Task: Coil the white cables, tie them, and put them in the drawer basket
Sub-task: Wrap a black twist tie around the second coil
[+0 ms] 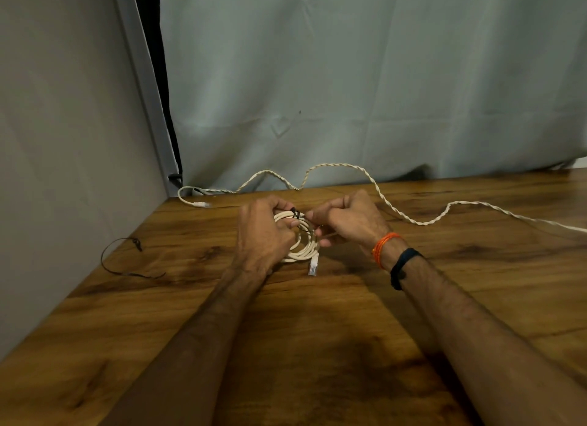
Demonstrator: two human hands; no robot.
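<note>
A coiled white cable [304,247] lies on the wooden table [317,346] between my hands, its clear plug [313,267] pointing toward me. My left hand [263,235] grips the left side of the coil with curled fingers. A thin black tie [297,213] wraps the top of the coil, and my right hand [347,219] pinches the tie's end just right of it. A second white twisted cable [394,208] snakes loose along the back of the table, its plug [200,204] at the left. No drawer basket is in view.
Another black tie [122,263] lies loose on the table at the left, near a grey wall panel [63,140]. A pale cloth backdrop [365,76] hangs behind the table's far edge. My right wrist wears an orange thread and a black band.
</note>
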